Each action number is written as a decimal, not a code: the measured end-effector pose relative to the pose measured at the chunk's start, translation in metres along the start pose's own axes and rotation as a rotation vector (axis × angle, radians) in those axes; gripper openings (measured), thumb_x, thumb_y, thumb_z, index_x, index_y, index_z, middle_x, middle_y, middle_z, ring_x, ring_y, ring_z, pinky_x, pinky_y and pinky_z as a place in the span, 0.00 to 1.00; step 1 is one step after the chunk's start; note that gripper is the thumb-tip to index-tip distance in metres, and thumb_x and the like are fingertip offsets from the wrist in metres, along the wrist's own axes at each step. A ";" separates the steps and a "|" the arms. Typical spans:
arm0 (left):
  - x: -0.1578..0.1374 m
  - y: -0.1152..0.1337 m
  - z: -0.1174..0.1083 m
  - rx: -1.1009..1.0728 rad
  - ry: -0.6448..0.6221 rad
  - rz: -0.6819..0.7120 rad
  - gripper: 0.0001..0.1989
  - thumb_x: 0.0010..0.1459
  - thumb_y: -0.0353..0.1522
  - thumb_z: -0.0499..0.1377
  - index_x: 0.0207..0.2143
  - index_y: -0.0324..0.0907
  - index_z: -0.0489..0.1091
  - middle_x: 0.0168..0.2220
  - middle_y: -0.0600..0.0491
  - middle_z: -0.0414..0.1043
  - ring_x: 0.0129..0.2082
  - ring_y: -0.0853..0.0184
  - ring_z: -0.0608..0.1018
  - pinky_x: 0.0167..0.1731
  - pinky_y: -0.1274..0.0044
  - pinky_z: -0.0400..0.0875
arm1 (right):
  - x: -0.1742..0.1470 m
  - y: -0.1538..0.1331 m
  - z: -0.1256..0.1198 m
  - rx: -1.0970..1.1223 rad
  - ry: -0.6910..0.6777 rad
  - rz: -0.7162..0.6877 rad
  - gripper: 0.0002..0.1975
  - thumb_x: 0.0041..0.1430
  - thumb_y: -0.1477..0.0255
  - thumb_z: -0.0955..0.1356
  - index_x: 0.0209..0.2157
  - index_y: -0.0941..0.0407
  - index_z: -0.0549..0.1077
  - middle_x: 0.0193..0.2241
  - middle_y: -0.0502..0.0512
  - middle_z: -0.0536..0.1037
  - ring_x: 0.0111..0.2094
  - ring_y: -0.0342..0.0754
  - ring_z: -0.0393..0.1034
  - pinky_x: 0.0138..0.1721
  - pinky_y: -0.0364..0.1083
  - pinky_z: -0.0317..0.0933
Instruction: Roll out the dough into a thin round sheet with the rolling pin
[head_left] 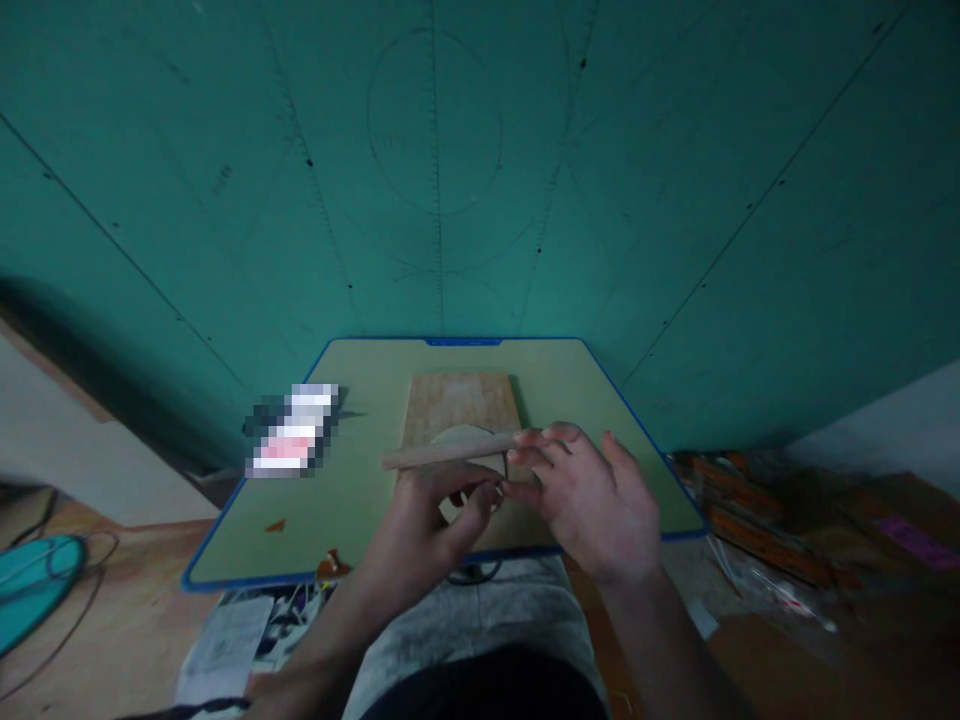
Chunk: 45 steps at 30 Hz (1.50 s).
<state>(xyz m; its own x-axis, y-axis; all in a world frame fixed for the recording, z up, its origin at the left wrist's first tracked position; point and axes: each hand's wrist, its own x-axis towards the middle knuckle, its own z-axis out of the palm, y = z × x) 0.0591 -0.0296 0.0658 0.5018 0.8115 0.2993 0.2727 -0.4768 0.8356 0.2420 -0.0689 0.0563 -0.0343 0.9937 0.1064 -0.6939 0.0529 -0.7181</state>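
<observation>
A pale wooden rolling pin (442, 453) lies crosswise over a thin, pale round sheet (456, 434) that looks like dough. Beneath them is a wooden board (461, 400). My left hand (442, 510) is closed at the near side of the sheet, thumb and fingertips pressed together; what they pinch is hidden. Small dark reddish spots show beside its fingers. My right hand (592, 490) has its fingers spread, fingertips by the pin's right end and thumb tip close to my left fingertips. It holds nothing that I can see.
The small table (592, 400) has a blue rim and stands against a green wall (465, 250). A blurred-out phone-like object (296, 430) is at its left, with a small orange triangle (276, 525) nearer. Dark boxes and plastic (780, 530) lie to the right.
</observation>
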 end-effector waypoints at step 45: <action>-0.037 -0.078 -0.092 0.439 0.287 -0.395 0.16 0.53 0.44 0.56 0.27 0.41 0.76 0.20 0.53 0.75 0.22 0.65 0.76 0.23 0.78 0.67 | 0.003 0.015 -0.076 -0.886 0.257 -0.258 0.15 0.65 0.57 0.67 0.33 0.51 0.80 0.34 0.54 0.81 0.41 0.54 0.73 0.48 0.52 0.63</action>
<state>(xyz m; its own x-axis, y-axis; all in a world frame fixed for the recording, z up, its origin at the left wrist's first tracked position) -0.0563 0.0082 0.0319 0.0732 0.9826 0.1706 0.7320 -0.1692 0.6600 0.2864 -0.0574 -0.0066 0.2756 0.9266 0.2560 0.1425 0.2240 -0.9641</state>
